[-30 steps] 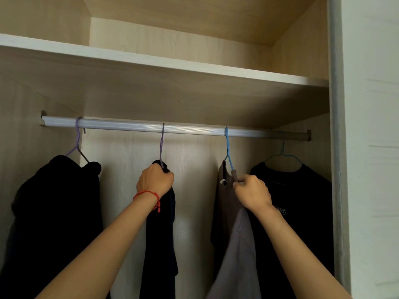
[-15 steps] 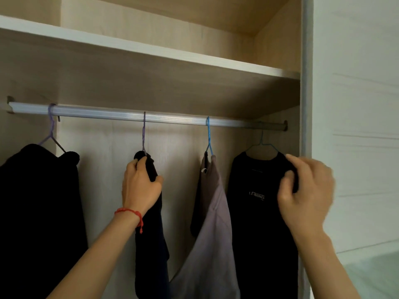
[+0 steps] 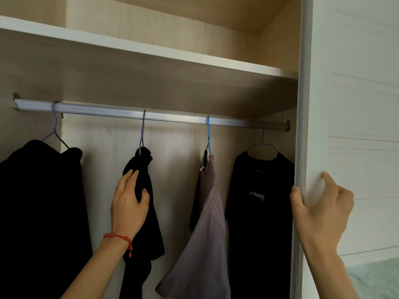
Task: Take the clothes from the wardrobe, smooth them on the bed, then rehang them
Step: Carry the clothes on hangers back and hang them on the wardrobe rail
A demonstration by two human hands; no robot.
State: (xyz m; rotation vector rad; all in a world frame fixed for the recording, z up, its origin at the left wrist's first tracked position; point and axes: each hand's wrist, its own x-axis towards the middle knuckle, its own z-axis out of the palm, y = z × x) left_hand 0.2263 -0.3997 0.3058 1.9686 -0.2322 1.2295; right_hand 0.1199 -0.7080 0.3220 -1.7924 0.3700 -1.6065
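Nearest, at lower right: right hand [image 3: 319, 210] on the wardrobe door [image 3: 354, 126], thumb hooked round its edge, fingers loosely bent against the white face. At lower left: left hand [image 3: 129, 203], red string bracelet [image 3: 118, 237] at the wrist, pinching a fold of the dark garment [image 3: 142, 212] between thumb and fingers, just under its purple hanger [image 3: 142, 134]. Further right, apart from both hands: grey-mauve top [image 3: 207, 234] on a blue hanger [image 3: 208, 134], then black T-shirt [image 3: 259, 223] lettered "LI-NING" in white across the chest, hung beside the door edge. At far left, a bulky black garment [image 3: 38, 212]. Behind, all four hung from the pale rail [image 3: 172, 117], beneath the wooden shelf [image 3: 151, 50].
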